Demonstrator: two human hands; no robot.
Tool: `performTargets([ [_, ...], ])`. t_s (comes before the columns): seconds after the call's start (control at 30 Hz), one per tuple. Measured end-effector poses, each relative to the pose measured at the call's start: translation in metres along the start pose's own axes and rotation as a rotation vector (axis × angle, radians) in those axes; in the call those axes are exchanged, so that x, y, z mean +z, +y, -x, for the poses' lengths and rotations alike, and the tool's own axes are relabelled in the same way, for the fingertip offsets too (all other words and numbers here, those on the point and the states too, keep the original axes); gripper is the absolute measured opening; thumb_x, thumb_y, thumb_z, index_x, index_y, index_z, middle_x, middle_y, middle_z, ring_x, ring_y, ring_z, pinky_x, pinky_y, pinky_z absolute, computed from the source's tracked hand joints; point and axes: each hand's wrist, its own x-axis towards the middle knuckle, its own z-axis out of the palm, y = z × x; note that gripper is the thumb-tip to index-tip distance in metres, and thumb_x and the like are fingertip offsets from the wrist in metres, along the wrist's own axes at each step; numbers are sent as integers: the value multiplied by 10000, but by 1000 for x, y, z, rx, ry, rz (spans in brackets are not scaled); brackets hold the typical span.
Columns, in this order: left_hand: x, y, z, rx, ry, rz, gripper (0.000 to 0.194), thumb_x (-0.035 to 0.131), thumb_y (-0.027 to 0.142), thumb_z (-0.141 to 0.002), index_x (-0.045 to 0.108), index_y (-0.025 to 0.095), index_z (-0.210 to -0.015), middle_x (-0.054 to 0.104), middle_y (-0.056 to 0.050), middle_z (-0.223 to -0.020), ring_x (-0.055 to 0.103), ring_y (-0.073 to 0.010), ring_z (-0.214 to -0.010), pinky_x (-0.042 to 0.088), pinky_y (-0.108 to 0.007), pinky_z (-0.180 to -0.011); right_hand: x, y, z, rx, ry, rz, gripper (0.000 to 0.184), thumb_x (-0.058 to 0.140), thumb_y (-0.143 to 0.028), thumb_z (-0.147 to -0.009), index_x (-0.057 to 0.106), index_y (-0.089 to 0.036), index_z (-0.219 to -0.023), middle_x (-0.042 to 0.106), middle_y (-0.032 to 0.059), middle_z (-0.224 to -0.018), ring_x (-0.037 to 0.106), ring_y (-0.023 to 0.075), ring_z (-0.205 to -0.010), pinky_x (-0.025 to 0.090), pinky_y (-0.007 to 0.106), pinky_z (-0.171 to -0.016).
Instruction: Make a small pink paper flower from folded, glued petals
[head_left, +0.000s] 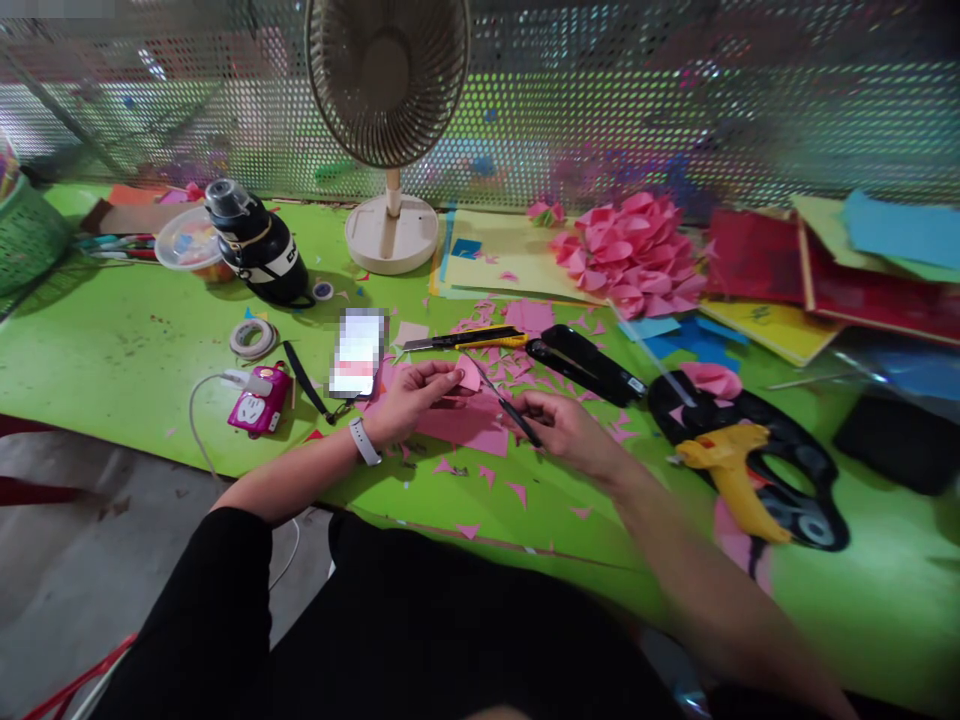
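Observation:
My left hand (pixel 420 395), with a pale watch on its wrist, pinches a small pink paper piece (pixel 469 374) with a rounded edge. In my right hand (pixel 559 425) is a pair of dark-handled scissors (pixel 517 415), blades pointing up and left beside the paper. Under both hands lies a larger pink paper sheet (pixel 472 425), among scattered pink scraps (pixel 517 492). Just beyond them rest a yellow-and-black utility knife (pixel 465 340) and a black stapler (pixel 585 365). The finger loops of the scissors are mostly hidden by my right hand.
A phone (pixel 358 352), tape roll (pixel 253 340) and pink power adapter (pixel 261 400) lie left. Behind stand a black bottle (pixel 259 240) and a fan (pixel 391 235). A pink paper flower (pixel 637 255) is at the back; a yellow glue gun (pixel 739 465) lies right.

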Motion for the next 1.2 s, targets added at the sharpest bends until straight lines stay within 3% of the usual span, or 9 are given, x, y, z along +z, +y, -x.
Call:
performTargets([
  [0.3, -4, -2, -1, 9, -17, -39, 410, 846, 437, -737, 719, 131, -978, 757, -40, -851, 730, -118, -729, 593, -267, -787, 0, -5, 1, 33, 1, -44, 424, 796, -575, -686, 638, -206, -820, 611, 13, -680, 582, 174, -642, 434, 285, -528],
  [0.87, -3, 1, -2, 26, 7, -29, 386, 841, 423, -741, 723, 139, -973, 746, -38, -843, 716, -113, -716, 599, -266, -756, 0, -7, 3, -32, 13, 23, 442, 726, -641, -744, 656, -208, -795, 598, 10, -632, 569, 167, -604, 444, 294, -521],
  [1.2, -2, 6, -2, 30, 22, -27, 388, 849, 409, -728, 706, 136, -964, 730, -24, -826, 719, -130, -689, 614, -274, -674, -2, -8, 3, -11, 36, 39, 500, 755, -686, -677, 653, -202, -747, 599, -5, -609, 531, 141, -558, 420, 278, -505],
])
